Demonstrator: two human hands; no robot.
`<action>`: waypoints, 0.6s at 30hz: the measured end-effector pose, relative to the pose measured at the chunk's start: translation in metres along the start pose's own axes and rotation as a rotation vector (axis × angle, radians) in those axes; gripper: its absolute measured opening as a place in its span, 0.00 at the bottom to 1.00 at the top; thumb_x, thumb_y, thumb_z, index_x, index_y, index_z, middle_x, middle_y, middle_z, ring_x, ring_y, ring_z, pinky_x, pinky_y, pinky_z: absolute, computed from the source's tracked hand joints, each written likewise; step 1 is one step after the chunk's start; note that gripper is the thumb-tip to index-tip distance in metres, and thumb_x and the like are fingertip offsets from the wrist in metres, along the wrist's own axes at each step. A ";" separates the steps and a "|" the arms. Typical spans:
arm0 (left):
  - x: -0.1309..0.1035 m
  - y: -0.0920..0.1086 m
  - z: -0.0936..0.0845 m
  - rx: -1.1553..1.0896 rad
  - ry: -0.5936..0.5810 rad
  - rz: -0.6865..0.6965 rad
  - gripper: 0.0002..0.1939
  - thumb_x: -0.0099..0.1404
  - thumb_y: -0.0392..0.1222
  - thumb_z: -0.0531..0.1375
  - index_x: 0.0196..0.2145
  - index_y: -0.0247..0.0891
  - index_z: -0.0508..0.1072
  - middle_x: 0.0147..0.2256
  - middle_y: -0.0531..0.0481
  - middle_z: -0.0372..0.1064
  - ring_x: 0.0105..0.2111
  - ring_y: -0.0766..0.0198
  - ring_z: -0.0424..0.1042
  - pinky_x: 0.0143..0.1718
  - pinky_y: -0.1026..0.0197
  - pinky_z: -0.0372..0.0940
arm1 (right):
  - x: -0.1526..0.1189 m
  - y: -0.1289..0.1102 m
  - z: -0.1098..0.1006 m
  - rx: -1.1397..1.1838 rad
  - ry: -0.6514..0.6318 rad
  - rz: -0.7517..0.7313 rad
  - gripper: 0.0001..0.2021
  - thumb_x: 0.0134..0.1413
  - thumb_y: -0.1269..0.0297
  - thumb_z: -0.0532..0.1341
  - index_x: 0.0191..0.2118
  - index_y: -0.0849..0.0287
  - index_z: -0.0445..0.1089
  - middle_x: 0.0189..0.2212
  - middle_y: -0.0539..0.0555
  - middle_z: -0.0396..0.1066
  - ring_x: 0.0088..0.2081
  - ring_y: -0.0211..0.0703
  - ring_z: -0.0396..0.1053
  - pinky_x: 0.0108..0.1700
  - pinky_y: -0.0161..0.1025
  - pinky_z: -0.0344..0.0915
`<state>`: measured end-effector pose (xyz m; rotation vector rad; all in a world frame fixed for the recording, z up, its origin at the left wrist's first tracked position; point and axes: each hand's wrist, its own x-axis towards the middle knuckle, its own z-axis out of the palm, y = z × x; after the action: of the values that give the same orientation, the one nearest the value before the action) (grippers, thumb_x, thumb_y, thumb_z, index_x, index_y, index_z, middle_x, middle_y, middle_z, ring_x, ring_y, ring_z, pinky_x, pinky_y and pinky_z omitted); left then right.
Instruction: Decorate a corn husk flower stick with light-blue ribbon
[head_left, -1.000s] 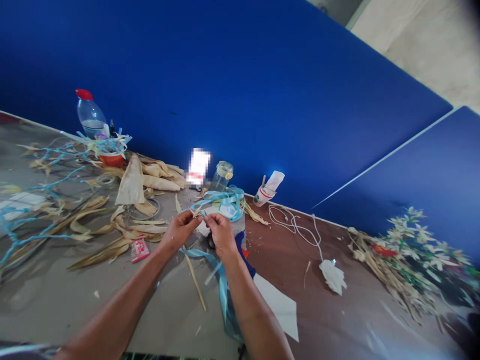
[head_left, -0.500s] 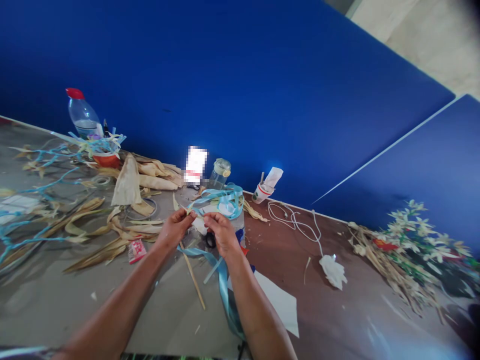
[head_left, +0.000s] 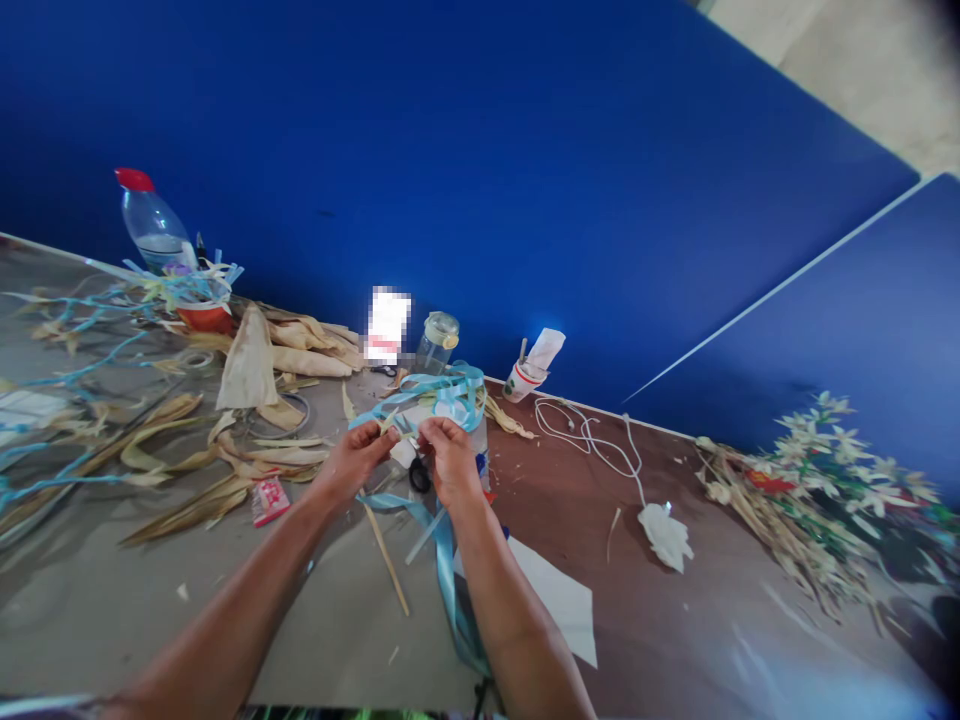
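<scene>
My left hand is closed, its fingertips pinching a small pale corn husk strip. Close beside it, my right hand has thumb and fingers pressed together at the strip's other end; exactly what lies between those fingertips is too small to make out. Behind the hands lies a heap of light blue ribbon, and a length of it runs down under my right forearm. A thin wooden stick rests on the table below my hands. Black scissor-like handles show between my wrists.
Dried corn husks and a pink packet lie to the left. At the back stand a red-capped bottle, a glass jar and a paper cup. White cable and husk flowers are on the right.
Both hands stay close together in front of the ribbon. My right hand has turned slightly more upright and its fingertips have risen a little. The view has shifted slightly.
</scene>
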<state>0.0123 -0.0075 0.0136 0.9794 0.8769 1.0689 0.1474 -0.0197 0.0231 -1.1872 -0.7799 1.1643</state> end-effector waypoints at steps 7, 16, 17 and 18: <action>0.005 0.007 -0.013 -0.071 0.283 0.081 0.17 0.46 0.49 0.68 0.23 0.35 0.67 0.19 0.58 0.60 0.18 0.74 0.58 0.20 0.70 0.55 | 0.001 -0.008 -0.013 -0.413 -0.054 -0.195 0.09 0.45 0.60 0.59 0.28 0.61 0.70 0.20 0.46 0.64 0.24 0.35 0.60 0.29 0.33 0.57; 0.004 0.017 -0.018 -0.167 0.341 0.052 0.16 0.47 0.48 0.66 0.23 0.37 0.63 0.14 0.62 0.56 0.12 0.76 0.53 0.14 0.71 0.48 | 0.005 -0.027 -0.019 -0.924 -0.110 -0.314 0.07 0.49 0.69 0.56 0.29 0.59 0.72 0.27 0.51 0.73 0.30 0.39 0.68 0.37 0.36 0.61; 0.004 0.018 -0.017 -0.161 0.346 0.052 0.16 0.47 0.48 0.66 0.23 0.37 0.63 0.14 0.62 0.57 0.12 0.75 0.54 0.14 0.70 0.49 | 0.004 -0.028 -0.017 -0.978 -0.148 -0.314 0.07 0.49 0.70 0.56 0.29 0.59 0.72 0.27 0.51 0.73 0.31 0.40 0.68 0.37 0.35 0.61; 0.003 0.019 -0.016 -0.156 0.353 0.054 0.16 0.47 0.48 0.66 0.23 0.37 0.63 0.14 0.62 0.57 0.12 0.75 0.54 0.14 0.70 0.50 | 0.003 -0.028 -0.015 -1.019 -0.192 -0.309 0.07 0.50 0.70 0.56 0.29 0.59 0.73 0.28 0.52 0.74 0.32 0.40 0.69 0.38 0.35 0.61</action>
<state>-0.0070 0.0023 0.0255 0.6978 1.0383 1.3607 0.1696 -0.0197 0.0457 -1.6843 -1.7515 0.5955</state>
